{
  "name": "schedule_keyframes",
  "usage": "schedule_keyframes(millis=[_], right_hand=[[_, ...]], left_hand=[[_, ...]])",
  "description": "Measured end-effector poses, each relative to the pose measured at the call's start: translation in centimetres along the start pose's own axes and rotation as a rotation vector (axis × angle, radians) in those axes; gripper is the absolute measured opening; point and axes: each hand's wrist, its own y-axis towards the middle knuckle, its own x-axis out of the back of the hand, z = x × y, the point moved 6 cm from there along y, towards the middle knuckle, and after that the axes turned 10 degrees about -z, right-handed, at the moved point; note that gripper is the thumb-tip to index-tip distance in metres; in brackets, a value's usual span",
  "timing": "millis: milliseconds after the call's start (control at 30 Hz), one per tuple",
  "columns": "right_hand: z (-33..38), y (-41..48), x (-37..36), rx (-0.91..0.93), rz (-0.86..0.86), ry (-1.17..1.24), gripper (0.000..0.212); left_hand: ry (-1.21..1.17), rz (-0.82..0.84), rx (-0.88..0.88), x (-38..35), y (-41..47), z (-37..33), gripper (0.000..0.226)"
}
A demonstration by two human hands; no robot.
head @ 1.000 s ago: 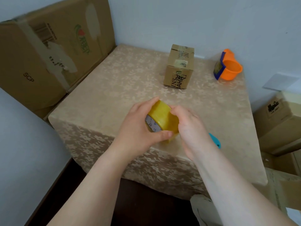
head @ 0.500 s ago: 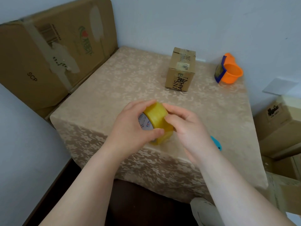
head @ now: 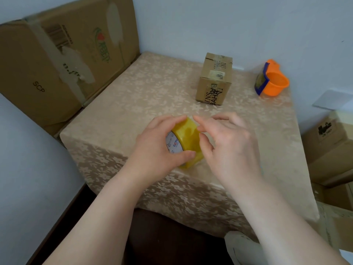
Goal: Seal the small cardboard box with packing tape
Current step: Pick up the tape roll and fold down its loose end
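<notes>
A yellow roll of packing tape is held near the front edge of the table. My left hand grips the roll, thumb under it and fingers over the top. My right hand is beside the roll on the right, with its thumb and forefinger touching the tape's outer surface and the other fingers spread. The small cardboard box stands upright at the back of the table, apart from both hands, with old tape strips on its top.
The table wears a beige floral cloth. An orange tape dispenser lies at the back right. A big cardboard box leans against the left wall. More cartons stand to the right.
The roll has turned in my left hand, showing more of its white core label. My right hand has shifted from gripping the roll's side to picking at its surface with its fingertips.
</notes>
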Motion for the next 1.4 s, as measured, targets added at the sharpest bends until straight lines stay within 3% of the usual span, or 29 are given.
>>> schedule_keyframes(millis=[133, 367, 1200, 1333, 1400], right_hand=[[-0.2, 0.4, 0.4, 0.014, 0.050, -0.038, 0.041], [-1.3, 0.7, 0.3, -0.019, 0.311, -0.131, 0.062], [-1.9, 0.2, 0.1, -0.175, 0.414, 0.092, 0.065], [-2.0, -0.1, -0.1, -0.252, 0.492, 0.201, 0.063], [-2.4, 0.0, 0.2, -0.325, 0.438, 0.277, 0.060]], left_hand=[[0.089, 0.025, -0.034, -0.3, -0.1, -0.5, 0.082], [0.202, 0.073, -0.119, -0.7, -0.3, -1.5, 0.077], [0.229, 0.097, -0.183, -1.2, -0.1, -1.6, 0.078], [0.212, 0.076, -0.143, -1.0, 0.0, -1.1, 0.080], [0.168, 0.048, -0.109, -0.7, 0.3, -0.6, 0.081]])
